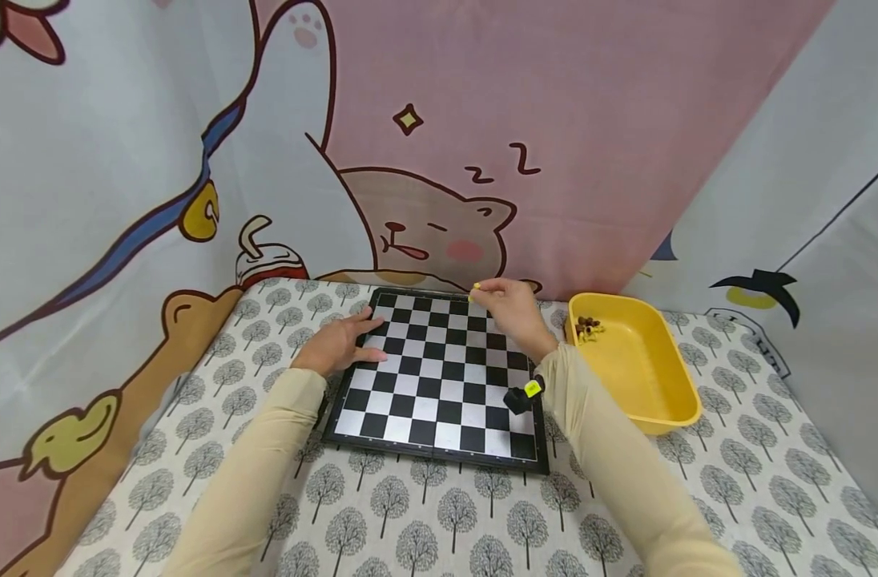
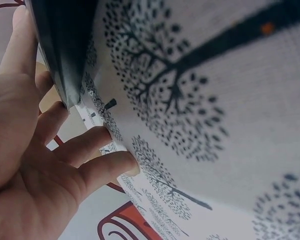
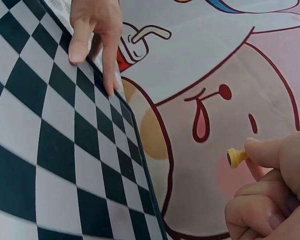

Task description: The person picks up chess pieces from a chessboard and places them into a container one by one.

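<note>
The right hand (image 1: pixel 514 308) pinches 1 small yellow chess piece (image 3: pixel 235 157) between thumb and forefinger above the far edge of the chessboard (image 1: pixel 439 377). The left hand (image 1: pixel 338 344) lies flat — fingers spread — on the board's left edge, steadying it. This looks like piece placement: next, lower it onto a back-row square.

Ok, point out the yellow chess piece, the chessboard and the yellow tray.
yellow chess piece (image 3: pixel 234 158): right wrist view, on its round base, pinched in the right hand.
chessboard (image 1: pixel 439 377): head view, on a square near the board's middle.
yellow tray (image 1: pixel 687 377): head view, on its right rim.
</note>
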A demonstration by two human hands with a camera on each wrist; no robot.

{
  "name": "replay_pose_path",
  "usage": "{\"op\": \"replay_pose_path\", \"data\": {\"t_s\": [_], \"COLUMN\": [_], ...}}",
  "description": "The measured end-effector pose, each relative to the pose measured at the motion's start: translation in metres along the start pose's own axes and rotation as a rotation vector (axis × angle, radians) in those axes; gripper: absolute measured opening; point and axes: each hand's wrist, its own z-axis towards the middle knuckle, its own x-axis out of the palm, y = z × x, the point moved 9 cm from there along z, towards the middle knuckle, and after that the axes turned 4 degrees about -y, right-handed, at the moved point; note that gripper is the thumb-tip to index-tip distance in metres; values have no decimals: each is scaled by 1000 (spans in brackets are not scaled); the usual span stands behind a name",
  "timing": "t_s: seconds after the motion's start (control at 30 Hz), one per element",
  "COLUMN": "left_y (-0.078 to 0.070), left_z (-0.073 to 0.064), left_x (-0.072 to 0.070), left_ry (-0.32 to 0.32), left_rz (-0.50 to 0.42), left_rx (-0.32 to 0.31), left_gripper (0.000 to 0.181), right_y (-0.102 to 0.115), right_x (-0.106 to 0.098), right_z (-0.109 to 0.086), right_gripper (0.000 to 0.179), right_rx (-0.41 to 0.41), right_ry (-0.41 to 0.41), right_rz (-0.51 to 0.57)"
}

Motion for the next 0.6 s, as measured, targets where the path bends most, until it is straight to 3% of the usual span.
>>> {"op": "replay_pose_path", "data": {"t_s": [0.47,0.6], "left_y": [-2,-1], "left_z": [0,0], "left_x": [-1,1], "left_ry": [5,24], "left_rz": [2,-3], "left_rx": [-10,-28], "left_gripper": [83,83], "right_y": [-14,-16], "right_x": [-57,-78], "right_z": [-6,-9], "right_gripper": [40,38], "right_rx": [-6,0], "right_ry": [-99,-82], "right_rz": [-100,-115]}}
